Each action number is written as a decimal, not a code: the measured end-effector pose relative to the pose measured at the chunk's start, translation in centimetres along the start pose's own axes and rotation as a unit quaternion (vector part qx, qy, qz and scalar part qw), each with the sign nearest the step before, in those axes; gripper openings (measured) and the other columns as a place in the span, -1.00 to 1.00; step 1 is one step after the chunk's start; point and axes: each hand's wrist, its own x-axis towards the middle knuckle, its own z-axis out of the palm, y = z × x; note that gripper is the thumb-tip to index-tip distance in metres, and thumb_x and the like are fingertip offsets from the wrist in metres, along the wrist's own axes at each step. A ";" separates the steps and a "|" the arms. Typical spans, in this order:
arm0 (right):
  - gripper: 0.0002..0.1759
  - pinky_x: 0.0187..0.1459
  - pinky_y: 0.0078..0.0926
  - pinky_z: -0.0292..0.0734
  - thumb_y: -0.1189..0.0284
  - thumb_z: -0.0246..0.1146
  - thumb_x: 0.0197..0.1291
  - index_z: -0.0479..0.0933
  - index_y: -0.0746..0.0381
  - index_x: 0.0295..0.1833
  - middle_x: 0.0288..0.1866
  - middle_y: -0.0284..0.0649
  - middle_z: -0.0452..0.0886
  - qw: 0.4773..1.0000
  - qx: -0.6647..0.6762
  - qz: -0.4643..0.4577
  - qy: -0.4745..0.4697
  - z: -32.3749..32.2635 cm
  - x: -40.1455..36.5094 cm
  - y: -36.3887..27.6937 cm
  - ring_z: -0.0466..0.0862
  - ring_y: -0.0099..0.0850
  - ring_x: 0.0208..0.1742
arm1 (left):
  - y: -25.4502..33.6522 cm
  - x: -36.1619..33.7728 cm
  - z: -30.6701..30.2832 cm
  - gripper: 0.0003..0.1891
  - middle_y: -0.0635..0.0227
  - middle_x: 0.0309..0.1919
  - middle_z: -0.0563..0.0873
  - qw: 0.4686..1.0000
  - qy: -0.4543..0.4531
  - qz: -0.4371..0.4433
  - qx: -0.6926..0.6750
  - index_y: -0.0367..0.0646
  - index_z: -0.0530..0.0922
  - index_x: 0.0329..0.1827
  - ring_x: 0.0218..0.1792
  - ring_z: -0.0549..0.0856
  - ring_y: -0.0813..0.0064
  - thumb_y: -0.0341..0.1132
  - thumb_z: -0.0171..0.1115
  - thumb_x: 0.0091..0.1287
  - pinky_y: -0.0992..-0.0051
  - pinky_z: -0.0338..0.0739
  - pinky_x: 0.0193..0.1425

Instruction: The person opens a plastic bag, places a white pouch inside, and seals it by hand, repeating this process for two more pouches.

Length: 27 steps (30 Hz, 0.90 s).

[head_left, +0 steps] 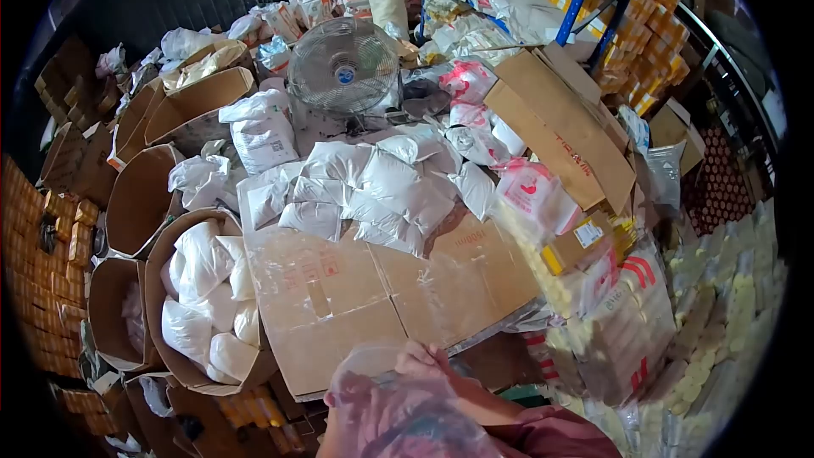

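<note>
A clear, thin plastic bag (403, 416) hangs crumpled in front of my body at the bottom centre. My right hand (424, 361) has its fingers closed on the bag's upper edge, just over the near edge of the cardboard sheet (322, 331). To its left, my left hand (346, 392) grips the other side of the bag, its fingers partly veiled by the film. Beyond both hands, a heap of filled white bags (381, 187) lies on the far half of the cardboard.
An open carton (157, 322) of filled white bags stands at the left, with more open cartons (136, 203) behind it. A metal fan (343, 68) stands at the back. On the right are a large cardboard flap (564, 131), a small yellow box (577, 244) and plastic-wrapped packs (623, 322).
</note>
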 end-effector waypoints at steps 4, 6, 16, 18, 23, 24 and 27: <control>-0.60 -0.23 -0.62 0.37 0.05 0.27 0.25 0.33 0.10 -0.32 -0.20 -0.34 0.41 0.882 -0.330 -0.009 0.337 0.7 -2.7 -4.6 0.45 -0.56 -0.27 | 2.7 5.9 2.3 -0.78 0.20 -0.44 0.69 0.980 0.052 -0.029 0.190 -0.23 0.64 -0.48 -0.47 0.63 0.37 -0.30 0.52 -0.01 0.28 0.52 -0.18; -0.64 -0.27 -0.64 0.35 0.11 0.27 0.26 0.33 0.11 -0.34 -0.20 -0.33 0.41 0.928 -0.271 -0.042 0.250 0.5 -3.3 -6.9 0.44 -0.59 -0.29 | 1.4 7.9 1.1 -0.73 0.22 -0.45 0.71 0.977 -0.012 0.062 0.202 -0.25 0.66 -0.51 -0.50 0.63 0.40 -0.24 0.55 -0.02 0.35 0.49 -0.24; -0.83 -0.55 -0.72 0.18 0.34 0.26 0.21 0.47 0.14 -0.38 -0.54 -0.50 0.40 0.833 -0.398 0.031 0.384 -4.2 -3.5 -20.8 0.32 -0.72 -0.58 | -1.6 18.2 -2.4 -0.77 0.34 -0.49 0.67 0.982 -0.046 -0.033 0.178 -0.19 0.65 -0.49 -0.44 0.65 0.50 -0.24 0.38 0.23 0.44 0.40 -0.43; -0.83 -0.53 -0.69 0.22 0.33 0.25 0.24 0.50 0.16 -0.36 -0.51 -0.49 0.44 0.774 -0.438 0.073 0.451 -5.3 -2.8 -25.9 0.37 -0.72 -0.55 | -1.8 20.6 -6.1 -0.78 0.39 -0.40 0.66 0.959 0.052 -0.090 0.264 -0.19 0.65 -0.37 -0.37 0.66 0.55 -0.22 0.27 0.34 0.49 0.43 -0.38; -0.76 -0.47 -0.52 0.40 0.26 0.21 0.29 0.50 0.23 -0.29 -0.46 -0.32 0.57 0.583 -0.668 0.203 0.416 -12.8 0.2 -35.0 0.55 -0.48 -0.51 | -5.4 27.3 -12.4 -0.70 0.48 -0.41 0.59 0.865 0.308 -0.272 0.288 -0.16 0.56 -0.16 -0.41 0.59 0.64 -0.09 0.08 0.48 0.59 0.48 -0.32; -0.76 -0.44 -0.43 0.43 0.26 0.20 0.29 0.49 0.24 -0.25 -0.44 -0.25 0.59 0.526 -0.735 0.152 0.400 -14.8 0.9 -36.5 0.58 -0.37 -0.49 | -6.2 29.5 -11.4 -0.73 0.50 -0.46 0.53 0.871 0.304 -0.266 0.278 -0.14 0.53 -0.22 -0.49 0.51 0.67 -0.11 0.11 0.46 0.58 0.46 -0.40; -0.73 -0.34 -0.20 0.50 0.26 0.18 0.30 0.44 0.24 -0.09 -0.40 -0.03 0.61 0.370 -0.857 0.010 0.358 -19.7 2.9 -40.1 0.63 -0.07 -0.40 | -10.6 33.8 -16.7 -0.76 0.50 -0.51 0.49 0.881 0.324 -0.183 0.291 -0.17 0.50 -0.19 -0.56 0.47 0.68 -0.16 0.15 0.44 0.58 0.40 -0.50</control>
